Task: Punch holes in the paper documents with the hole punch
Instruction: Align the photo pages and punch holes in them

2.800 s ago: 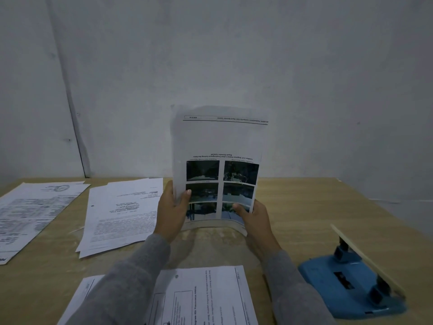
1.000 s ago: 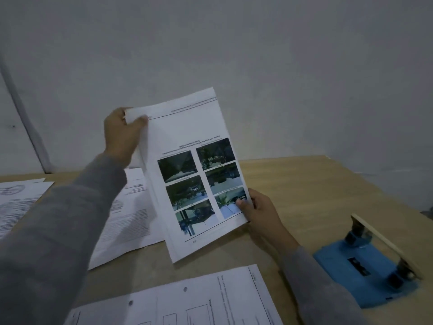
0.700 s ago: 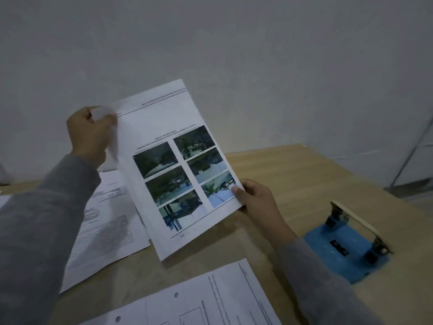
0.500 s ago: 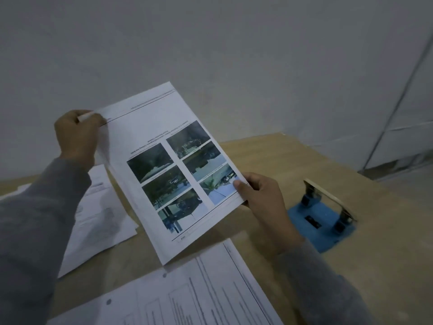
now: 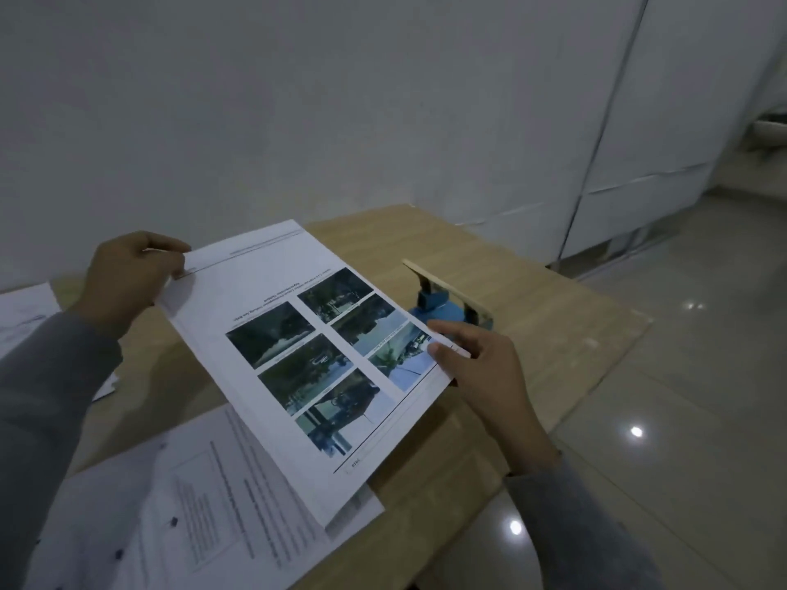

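Since half a second ago the photo-printed sheet (image 5: 298, 355) has dropped from a steep tilt to lie nearly flat in the air above the wooden table (image 5: 532, 317), and the view has swung right so that the blue hole punch (image 5: 443, 306) now sits just beyond the sheet's right edge; the sheet's long axis runs from about 11 o'clock to 5 o'clock, its header line at the far left corner and the page footer toward 5 o'clock, so the print reads upside down to the wearer; six dark photographs fill its middle. The left hand (image 5: 123, 283) pinches the far corner at 10 o'clock, fingers curled over the top edge, grey sleeve running down to the left; the right hand (image 5: 481, 368) grasps the right edge at 3 o'clock, thumb on the print and fingers beneath, forearm coming up from 5 o'clock. The punch's pale lever stands raised; a punched form (image 5: 204, 517) lies under the sheet at 7 o'clock; more papers (image 5: 25, 313) lie at 9 o'clock.
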